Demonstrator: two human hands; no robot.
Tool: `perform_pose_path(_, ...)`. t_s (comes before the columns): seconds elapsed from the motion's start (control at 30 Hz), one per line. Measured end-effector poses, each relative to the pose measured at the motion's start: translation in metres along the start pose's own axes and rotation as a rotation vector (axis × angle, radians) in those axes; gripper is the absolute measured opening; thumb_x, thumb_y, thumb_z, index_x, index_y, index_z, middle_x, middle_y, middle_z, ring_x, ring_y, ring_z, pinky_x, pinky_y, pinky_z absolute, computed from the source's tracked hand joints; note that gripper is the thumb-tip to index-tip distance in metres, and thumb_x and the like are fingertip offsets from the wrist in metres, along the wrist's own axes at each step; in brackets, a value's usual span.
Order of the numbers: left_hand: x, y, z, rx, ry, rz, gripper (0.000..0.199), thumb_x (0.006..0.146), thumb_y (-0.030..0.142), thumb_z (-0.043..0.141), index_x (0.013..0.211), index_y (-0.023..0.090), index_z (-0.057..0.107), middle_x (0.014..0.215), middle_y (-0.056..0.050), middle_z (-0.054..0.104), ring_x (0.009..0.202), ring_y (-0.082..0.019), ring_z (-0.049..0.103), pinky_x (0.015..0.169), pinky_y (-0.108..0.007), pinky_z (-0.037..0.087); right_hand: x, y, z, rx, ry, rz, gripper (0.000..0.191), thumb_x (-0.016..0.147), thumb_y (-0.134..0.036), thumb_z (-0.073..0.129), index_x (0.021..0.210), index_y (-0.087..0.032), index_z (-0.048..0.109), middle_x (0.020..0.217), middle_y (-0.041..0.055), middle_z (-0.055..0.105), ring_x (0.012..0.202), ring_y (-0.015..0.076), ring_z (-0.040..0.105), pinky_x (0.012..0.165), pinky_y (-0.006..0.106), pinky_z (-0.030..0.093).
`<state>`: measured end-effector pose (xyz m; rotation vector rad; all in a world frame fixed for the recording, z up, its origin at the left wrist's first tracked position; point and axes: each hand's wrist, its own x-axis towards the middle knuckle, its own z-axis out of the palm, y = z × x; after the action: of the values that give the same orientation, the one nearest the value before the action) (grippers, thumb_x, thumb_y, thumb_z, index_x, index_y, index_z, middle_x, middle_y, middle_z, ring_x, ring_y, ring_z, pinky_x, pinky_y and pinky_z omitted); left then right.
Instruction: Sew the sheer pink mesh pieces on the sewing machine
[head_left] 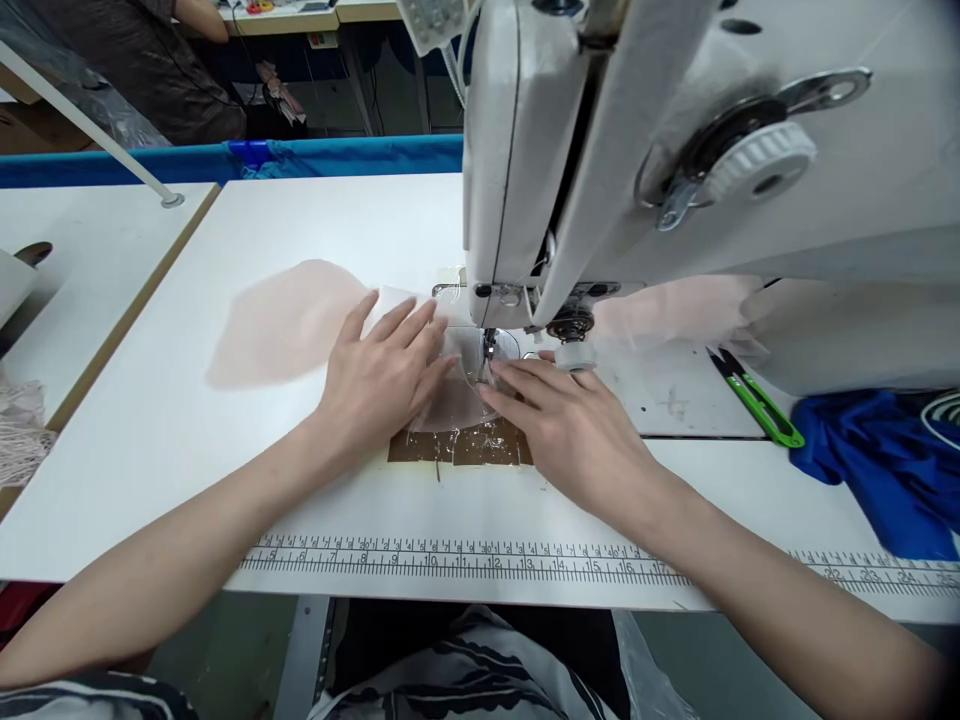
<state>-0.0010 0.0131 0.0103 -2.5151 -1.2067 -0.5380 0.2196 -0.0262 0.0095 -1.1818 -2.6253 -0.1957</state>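
One sheer fabric piece (pixel 452 402), in the head view, looks light, soft and probably slippery, best held flat near its edges. It lies at the presser foot (pixel 489 345), partly beneath the spread left hand (pixel 381 368); the right hand (pixel 576 420), fingers extended, touches its opposite side.

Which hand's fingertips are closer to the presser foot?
The right hand: its fingertips are close beside the presser foot. The left hand lies flatter on the other side, with a wider gap between its thumb and the foot.
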Motion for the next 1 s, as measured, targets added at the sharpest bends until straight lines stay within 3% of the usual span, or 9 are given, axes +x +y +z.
perform_pose_path(0.13,0.002,0.004,0.0,-0.277,0.0,0.156,0.023,0.1,0.023,0.047,0.112,0.016,0.065,0.114,-0.006,0.072,0.104,-0.019,0.067,0.092,-0.036,0.055,-0.002,-0.009,0.004,0.052,0.019,-0.008,0.045,0.09,0.001,0.041,0.126,-0.014,0.062,0.129,0.0073,0.066,0.12,0.0211,0.059,0.109,0.042,0.037)
perform_pose_path(0.23,0.001,0.01,0.004,-0.353,-0.048,0.153,0.027,0.1,0.023,0.045,0.114,0.012,0.065,0.11,-0.01,0.071,0.101,-0.021,0.067,0.084,-0.035,0.056,-0.003,-0.009,0.004,0.048,0.074,-0.021,0.04,0.093,0.0,0.038,0.12,-0.01,0.064,0.121,0.0073,0.071,0.118,0.0207,0.06,0.11,0.042,0.035)
perform_pose_path(0.37,-0.001,0.011,0.009,-0.335,-0.096,0.15,0.03,0.1,0.026,0.045,0.117,0.012,0.066,0.108,-0.012,0.068,0.098,-0.022,0.064,0.08,-0.037,0.057,-0.001,-0.004,0.002,0.004,0.113,0.003,0.037,0.094,-0.001,0.038,0.109,-0.015,0.068,0.108,0.0036,0.075,0.098,0.0172,0.066,0.108,0.04,0.036)
perform_pose_path(0.47,-0.002,0.01,0.009,-0.293,-0.121,0.176,0.031,0.099,0.03,0.048,0.116,0.012,0.067,0.114,-0.014,0.067,0.103,-0.025,0.062,0.082,-0.04,0.057,0.002,0.0,0.004,-0.04,0.07,0.046,0.037,0.092,0.0,0.038,0.107,-0.016,0.068,0.109,0.0055,0.074,0.093,0.019,0.066,0.105,0.043,0.038)
perform_pose_path(0.6,-0.004,0.015,0.01,-0.192,-0.072,0.207,0.038,0.1,0.038,0.048,0.118,0.011,0.067,0.123,-0.015,0.067,0.115,-0.029,0.062,0.09,-0.043,0.056,0.005,0.006,0.01,-0.047,0.013,0.058,0.041,0.088,0.002,0.037,0.117,-0.011,0.062,0.118,0.0126,0.071,0.112,0.0246,0.062,0.104,0.047,0.041)
perform_pose_path(0.77,-0.008,0.02,0.009,-0.089,-0.065,0.226,0.048,0.099,0.045,0.049,0.124,0.007,0.064,0.126,-0.019,0.066,0.12,-0.03,0.062,0.094,-0.042,0.057,0.008,0.008,0.013,-0.075,0.027,0.053,0.04,0.088,0.001,0.036,0.118,-0.011,0.059,0.127,0.0151,0.066,0.12,0.025,0.059,0.107,0.05,0.04)
perform_pose_path(1.0,-0.007,0.019,0.008,-0.057,-0.082,0.223,0.05,0.098,0.05,0.048,0.123,0.01,0.065,0.126,-0.017,0.066,0.12,-0.028,0.063,0.101,-0.041,0.054,0.009,0.009,0.013,-0.079,0.036,0.042,0.043,0.086,0.002,0.037,0.122,-0.009,0.057,0.132,0.0151,0.063,0.121,0.0252,0.058,0.109,0.051,0.039)
